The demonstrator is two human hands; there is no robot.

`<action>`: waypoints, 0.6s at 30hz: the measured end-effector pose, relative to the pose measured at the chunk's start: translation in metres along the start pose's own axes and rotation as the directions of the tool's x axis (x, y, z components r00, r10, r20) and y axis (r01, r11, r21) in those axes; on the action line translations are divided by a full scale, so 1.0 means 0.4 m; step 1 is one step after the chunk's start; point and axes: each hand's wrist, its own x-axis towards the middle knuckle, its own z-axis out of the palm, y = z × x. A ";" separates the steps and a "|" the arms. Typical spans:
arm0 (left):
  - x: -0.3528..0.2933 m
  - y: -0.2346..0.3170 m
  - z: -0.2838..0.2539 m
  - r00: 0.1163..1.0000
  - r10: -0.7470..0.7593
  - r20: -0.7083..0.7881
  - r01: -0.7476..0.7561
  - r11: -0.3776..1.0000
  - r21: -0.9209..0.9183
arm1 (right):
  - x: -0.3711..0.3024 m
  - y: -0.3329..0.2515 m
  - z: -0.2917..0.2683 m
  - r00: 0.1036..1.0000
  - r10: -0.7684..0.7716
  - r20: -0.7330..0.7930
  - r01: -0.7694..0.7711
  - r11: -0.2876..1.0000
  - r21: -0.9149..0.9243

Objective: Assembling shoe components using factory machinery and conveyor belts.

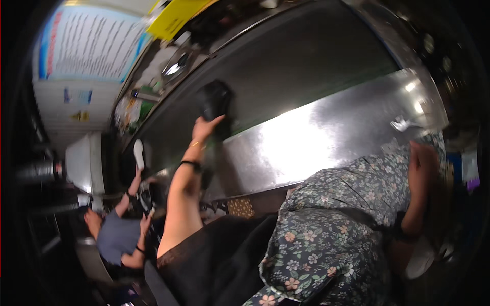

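Observation:
My left arm reaches forward over a large dark flat griddle plate (pixel 306 56). At its end my left hand (pixel 205 130) is closed on a black, rounded thing (pixel 214 97), blurred and too dark to name surely; the thumb points to the right. A shiny steel strip (pixel 296 140) runs along the near side of the plate, below that hand. Off to the right, my right hand (pixel 422 171) hangs beside the floral apron (pixel 337 214), near the strip's right end. It is smeared, but its fingers look stretched out with nothing in them.
Another person (pixel 120 239) stands at the left, one hand near a white, long object (pixel 138 154). Beyond the griddle lie a metal bowl (pixel 176 66) and packets (pixel 125 115). A small silvery piece (pixel 403 123) lies on the strip's right end. A yellow board (pixel 176 19) stands behind.

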 end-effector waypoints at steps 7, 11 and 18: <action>-0.086 0.138 0.065 0.984 -0.176 0.021 0.165 0.865 -0.474 | -0.005 0.007 0.013 0.995 -0.086 0.040 0.088 0.994 -0.058; -0.331 0.280 -0.065 0.746 0.427 0.511 0.431 0.275 -0.860 | -0.029 0.050 -0.011 0.990 0.041 0.134 -0.049 0.997 0.057; -0.806 0.561 0.050 -0.081 0.966 0.245 0.810 0.207 -0.548 | 0.025 -0.048 -0.178 0.953 0.069 -0.295 0.271 0.245 0.931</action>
